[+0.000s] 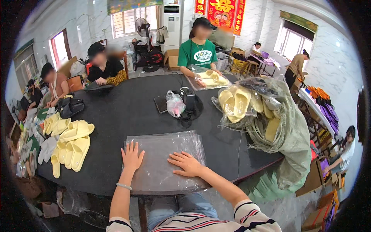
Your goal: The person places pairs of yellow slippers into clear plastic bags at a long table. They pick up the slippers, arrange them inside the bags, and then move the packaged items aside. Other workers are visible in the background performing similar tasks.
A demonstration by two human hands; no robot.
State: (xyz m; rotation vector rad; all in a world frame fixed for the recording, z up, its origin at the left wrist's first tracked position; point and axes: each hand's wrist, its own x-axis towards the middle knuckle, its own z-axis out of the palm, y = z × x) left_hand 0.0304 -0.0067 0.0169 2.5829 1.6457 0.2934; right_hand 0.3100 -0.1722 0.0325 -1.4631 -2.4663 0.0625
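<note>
Black table (127, 100): its curved top spreads across the middle of the view
Green woven sack (295, 162): slumped over the table's right side, its gaping mouth facing left
Co-worker in a green T-shirt (195, 56): at the table's far side, both hands at a clear bag of cream slippers (214, 80)
Clear plastic bags (154, 174): a flat stack at the table's near edge, straight ahead of the person, beneath both hands
Loose cream slippers (79, 150): grouped at the table's left, some resting on others, grey slippers (48, 147) just beside them and black slippers (72, 107) farther back
Bagged cream slippers (241, 102): in clear plastic at the sack's mouth
Left hand (132, 156): palm down on the stack's left part, fingers spread and pointing forward, grasping nothing
Right hand (188, 164): palm down on the stack's right part, fingers fanned toward the left, grasping nothing
Small translucent bag (176, 106): pink inside, near the table's centre, between a dark phone-like slab (160, 103) and black strapped gear (190, 101)
Bracelet (124, 186): pale, around the left wrist
</note>
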